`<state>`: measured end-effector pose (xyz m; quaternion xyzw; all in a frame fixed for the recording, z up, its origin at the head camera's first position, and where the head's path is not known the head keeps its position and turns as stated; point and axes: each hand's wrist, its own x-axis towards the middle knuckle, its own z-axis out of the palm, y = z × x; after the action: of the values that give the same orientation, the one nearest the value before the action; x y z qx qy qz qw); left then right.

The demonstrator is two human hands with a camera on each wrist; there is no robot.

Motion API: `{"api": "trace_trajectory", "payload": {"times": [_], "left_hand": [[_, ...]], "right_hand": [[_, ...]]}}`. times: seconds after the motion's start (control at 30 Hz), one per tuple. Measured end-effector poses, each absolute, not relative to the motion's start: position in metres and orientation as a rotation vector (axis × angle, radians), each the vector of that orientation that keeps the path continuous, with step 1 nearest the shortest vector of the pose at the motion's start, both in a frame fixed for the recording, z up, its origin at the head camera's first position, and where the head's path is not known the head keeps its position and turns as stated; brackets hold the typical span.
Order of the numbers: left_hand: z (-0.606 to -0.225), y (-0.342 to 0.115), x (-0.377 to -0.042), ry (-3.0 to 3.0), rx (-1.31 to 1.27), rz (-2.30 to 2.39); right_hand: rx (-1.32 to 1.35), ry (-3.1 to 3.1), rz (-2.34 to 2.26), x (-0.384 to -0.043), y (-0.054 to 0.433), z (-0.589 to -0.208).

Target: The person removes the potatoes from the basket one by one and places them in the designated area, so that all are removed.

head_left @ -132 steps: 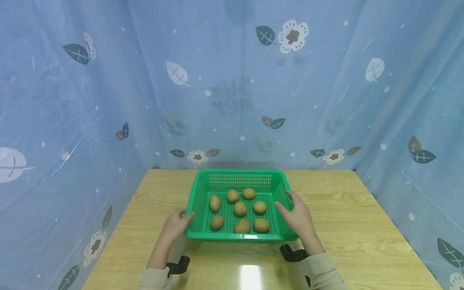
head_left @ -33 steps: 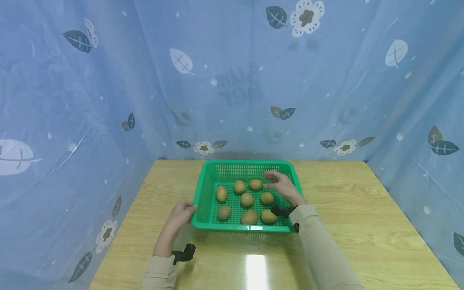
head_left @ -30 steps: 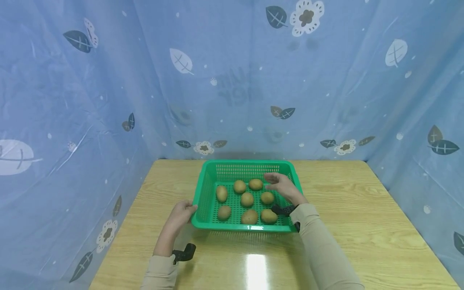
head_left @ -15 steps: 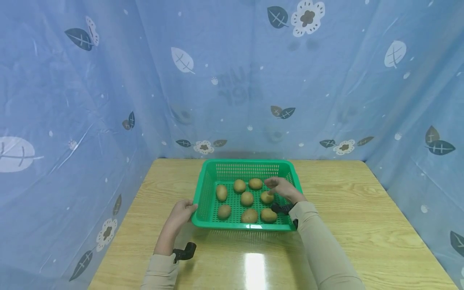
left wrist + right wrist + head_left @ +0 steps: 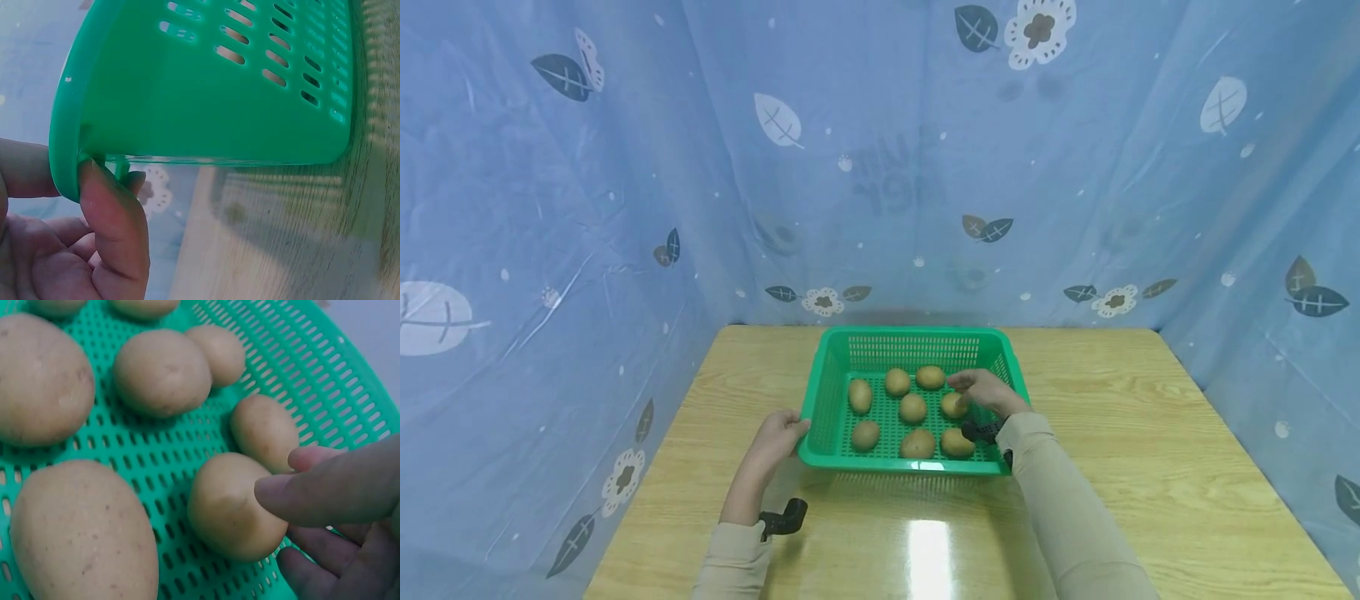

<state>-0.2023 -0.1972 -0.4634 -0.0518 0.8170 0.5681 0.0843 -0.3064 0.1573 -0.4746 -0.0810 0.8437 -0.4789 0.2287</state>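
A green plastic basket (image 5: 917,332) with slotted walls stands on the table, several potatoes spread over its floor. My left hand (image 5: 777,437) pinches the rim at the near left corner. In the left wrist view, the thumb (image 5: 112,219) lies on one side of the rim (image 5: 69,112), fingers on the other. My right hand (image 5: 991,392) is inside the basket, over its right side, fingers loosely bent beside a potato (image 5: 952,407). In the right wrist view, the thumb tip overlaps that potato (image 5: 231,509), while the other fingers are spread at its right side.
A wooden table (image 5: 1097,467) bears the basket, with bare surface to its left, right and front. Blue patterned curtains (image 5: 880,167) hang around the back and sides. Black wrist mounts (image 5: 786,518) sit on both wrists.
My right hand has gone from the basket's right rim to inside it, then sunk slightly toward the right-hand potato. The left hand keeps its place at the rim. The potatoes stay where they were.
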Motion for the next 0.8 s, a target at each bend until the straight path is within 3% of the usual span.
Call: {"api": "trace_trajectory", "payload": {"times": [0.8], "left_hand": [[-0.4624, -0.1943, -0.2018, 2.47, -0.244, 1.649]], "right_hand": [[-0.179, 2.378, -1.191, -0.3054, 0.1519, -0.482]]}}
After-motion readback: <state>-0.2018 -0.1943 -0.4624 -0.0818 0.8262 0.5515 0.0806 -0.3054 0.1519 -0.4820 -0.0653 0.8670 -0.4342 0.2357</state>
